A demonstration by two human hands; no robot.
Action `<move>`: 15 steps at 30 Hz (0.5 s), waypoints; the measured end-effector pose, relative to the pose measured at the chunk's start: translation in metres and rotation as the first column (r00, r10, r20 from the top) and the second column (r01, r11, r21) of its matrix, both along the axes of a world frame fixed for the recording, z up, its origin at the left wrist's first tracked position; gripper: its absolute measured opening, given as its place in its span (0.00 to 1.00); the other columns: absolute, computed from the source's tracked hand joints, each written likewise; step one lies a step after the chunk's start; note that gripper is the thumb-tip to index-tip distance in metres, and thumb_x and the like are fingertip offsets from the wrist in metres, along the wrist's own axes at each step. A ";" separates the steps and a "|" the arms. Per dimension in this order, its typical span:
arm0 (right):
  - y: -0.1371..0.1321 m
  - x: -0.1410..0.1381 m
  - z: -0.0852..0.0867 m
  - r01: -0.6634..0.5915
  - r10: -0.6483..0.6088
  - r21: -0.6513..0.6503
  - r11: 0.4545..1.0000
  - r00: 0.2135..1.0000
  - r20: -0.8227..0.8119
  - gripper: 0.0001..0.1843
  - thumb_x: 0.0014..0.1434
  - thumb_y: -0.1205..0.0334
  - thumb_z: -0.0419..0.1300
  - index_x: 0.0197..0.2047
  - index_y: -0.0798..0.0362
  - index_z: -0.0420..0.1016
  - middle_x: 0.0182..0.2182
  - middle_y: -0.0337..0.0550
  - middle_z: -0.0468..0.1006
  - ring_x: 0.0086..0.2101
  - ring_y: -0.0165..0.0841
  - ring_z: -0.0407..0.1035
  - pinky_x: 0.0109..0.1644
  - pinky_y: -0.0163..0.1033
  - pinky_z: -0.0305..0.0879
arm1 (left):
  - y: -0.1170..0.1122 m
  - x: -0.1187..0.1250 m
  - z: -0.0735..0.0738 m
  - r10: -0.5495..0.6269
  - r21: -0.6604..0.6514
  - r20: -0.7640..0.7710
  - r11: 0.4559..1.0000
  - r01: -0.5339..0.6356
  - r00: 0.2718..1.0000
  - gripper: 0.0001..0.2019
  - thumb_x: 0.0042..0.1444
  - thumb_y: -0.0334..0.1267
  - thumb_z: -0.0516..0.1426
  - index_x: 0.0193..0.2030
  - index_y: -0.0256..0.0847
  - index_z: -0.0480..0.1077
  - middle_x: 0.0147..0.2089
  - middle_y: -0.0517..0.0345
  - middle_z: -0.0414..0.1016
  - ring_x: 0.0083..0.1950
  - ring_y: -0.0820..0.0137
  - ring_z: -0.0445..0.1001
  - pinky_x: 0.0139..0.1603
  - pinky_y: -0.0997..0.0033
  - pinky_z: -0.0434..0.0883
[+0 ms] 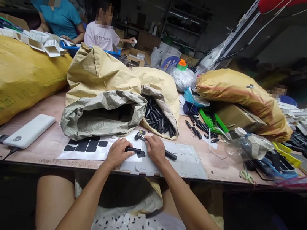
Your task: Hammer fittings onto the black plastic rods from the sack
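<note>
My left hand (pixel 119 152) is closed around a slim black tube-like piece (pixel 133 150), whose end points right over the work surface. In my right hand (pixel 154 148) is a small hammer; its head (pixel 139 135) sticks out on the left and its black handle (pixel 171 155) on the right. Beneath both hands lie a grey board (pixel 189 162) and a white sheet (pixel 63 154) carrying several black rounded-square pads (pixel 82 146). Just behind, an open sack (pixel 102 111) faces me with a dark inside, and another sack (pixel 161 79) spills similar black pieces (pixel 159 117).
A white power bank (pixel 30 131) with a cable lies left, beside a bulging yellow sack (pixel 11 82). Toward the right are a green tray (pixel 213 121), loose black parts, a clear plastic jug (pixel 245 144) and scissors (pixel 248 177). Two people sit across the table.
</note>
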State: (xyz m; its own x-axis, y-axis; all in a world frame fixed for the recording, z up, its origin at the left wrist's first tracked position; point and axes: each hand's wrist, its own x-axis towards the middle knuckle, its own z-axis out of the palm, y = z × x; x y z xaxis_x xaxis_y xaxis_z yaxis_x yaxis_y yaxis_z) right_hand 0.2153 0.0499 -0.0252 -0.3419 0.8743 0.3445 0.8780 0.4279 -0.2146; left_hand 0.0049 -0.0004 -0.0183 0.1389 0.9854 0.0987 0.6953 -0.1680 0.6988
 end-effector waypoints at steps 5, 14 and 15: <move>0.000 -0.005 -0.009 0.026 -0.029 0.052 0.998 0.998 0.052 0.15 0.68 0.63 0.55 0.53 0.47 0.81 0.40 0.47 0.77 0.44 0.40 0.68 0.47 0.41 0.62 | 0.000 -0.005 -0.009 -0.007 0.037 0.052 0.999 0.005 0.999 0.07 0.63 0.39 0.55 0.40 0.46 0.75 0.42 0.56 0.78 0.47 0.60 0.73 0.53 0.59 0.70; 0.000 -0.016 -0.008 0.095 -0.098 0.037 0.995 0.991 0.092 0.13 0.67 0.60 0.58 0.51 0.47 0.80 0.41 0.47 0.75 0.44 0.40 0.66 0.48 0.41 0.60 | -0.052 -0.016 0.020 -0.120 -0.080 0.493 0.980 0.182 0.862 0.14 0.63 0.50 0.54 0.41 0.43 0.75 0.38 0.55 0.76 0.41 0.63 0.73 0.48 0.64 0.70; 0.000 -0.016 -0.008 0.095 -0.098 0.036 0.995 0.991 0.093 0.13 0.67 0.60 0.58 0.51 0.47 0.80 0.41 0.47 0.75 0.44 0.40 0.66 0.48 0.41 0.60 | -0.065 -0.017 0.021 -0.197 -0.126 0.527 0.944 0.305 0.827 0.15 0.61 0.51 0.56 0.41 0.43 0.77 0.39 0.55 0.77 0.41 0.64 0.73 0.47 0.65 0.70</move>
